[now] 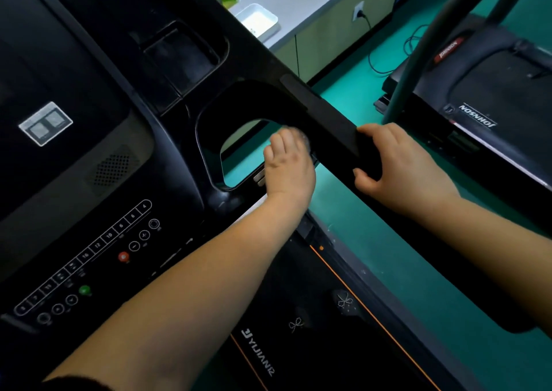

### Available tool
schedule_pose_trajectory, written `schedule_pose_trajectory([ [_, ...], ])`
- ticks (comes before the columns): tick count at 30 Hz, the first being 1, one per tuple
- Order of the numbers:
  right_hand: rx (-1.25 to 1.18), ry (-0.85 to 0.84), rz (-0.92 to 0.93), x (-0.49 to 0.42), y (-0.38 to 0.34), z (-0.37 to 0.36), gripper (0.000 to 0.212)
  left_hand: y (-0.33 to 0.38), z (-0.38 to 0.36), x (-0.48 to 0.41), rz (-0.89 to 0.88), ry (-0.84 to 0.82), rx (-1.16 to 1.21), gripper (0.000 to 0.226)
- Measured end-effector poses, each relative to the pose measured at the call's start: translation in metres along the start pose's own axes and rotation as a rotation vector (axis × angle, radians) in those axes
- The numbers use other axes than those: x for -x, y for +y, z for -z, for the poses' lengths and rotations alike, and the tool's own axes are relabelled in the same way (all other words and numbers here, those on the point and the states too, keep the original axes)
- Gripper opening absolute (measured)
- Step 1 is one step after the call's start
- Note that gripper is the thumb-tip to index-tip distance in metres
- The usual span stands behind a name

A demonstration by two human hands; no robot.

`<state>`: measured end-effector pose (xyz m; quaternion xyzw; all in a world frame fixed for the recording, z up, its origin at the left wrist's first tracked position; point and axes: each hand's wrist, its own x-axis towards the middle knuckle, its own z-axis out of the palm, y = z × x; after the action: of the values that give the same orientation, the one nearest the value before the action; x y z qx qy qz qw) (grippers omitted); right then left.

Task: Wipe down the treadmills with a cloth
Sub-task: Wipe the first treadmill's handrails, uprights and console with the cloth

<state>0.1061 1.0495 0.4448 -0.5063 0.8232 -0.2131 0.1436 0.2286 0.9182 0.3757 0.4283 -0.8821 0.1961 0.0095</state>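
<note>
Rail (337, 131) under the right hand (397, 163): matt black, soft-looking, no shine. Left of the left hand (288, 166), the console (167, 157) is hard black plastic, semi-gloss, dusty smears showing. Its grille (115, 166): fine perforated, matt. Below the wrists, the belt (298, 286) looks dull, finely textured. Floor (358, 241) between the hands: smooth green, faint sheen. Beyond the right hand, a grey post (418, 62), smooth and satin, metal by the look.

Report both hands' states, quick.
Left hand: at the handrail, fingertips blurred; grip cannot be told.
Right hand: closed around the handrail.
</note>
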Motion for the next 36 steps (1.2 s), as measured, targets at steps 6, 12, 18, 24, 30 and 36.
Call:
schedule_pose_trajectory([
  [6,-0.010,-0.001,0.016,-0.001,0.001,0.000,0.061,-0.051,-0.010,0.038,-0.026,0.112,-0.021,0.070],
  [12,-0.034,-0.003,0.023,-0.001,0.003,0.002,0.061,-0.111,0.012,0.086,-0.054,-0.057,-0.010,0.067],
  [18,0.002,0.114,0.146,0.000,0.005,-0.001,0.054,-0.105,0.056,0.078,0.340,-0.211,0.767,0.044],
  [24,-0.573,-0.021,0.134,0.045,-0.043,-0.035,0.030,-0.062,0.084,0.104,0.796,-0.241,1.444,0.018],
  [30,-1.242,-0.410,-0.442,0.067,-0.068,-0.084,0.022,-0.047,0.082,0.119,0.474,-0.461,1.257,0.049],
  [36,-1.244,-0.061,-0.854,0.029,-0.067,-0.100,0.023,-0.116,0.068,0.107,0.324,-0.040,0.614,0.041],
])
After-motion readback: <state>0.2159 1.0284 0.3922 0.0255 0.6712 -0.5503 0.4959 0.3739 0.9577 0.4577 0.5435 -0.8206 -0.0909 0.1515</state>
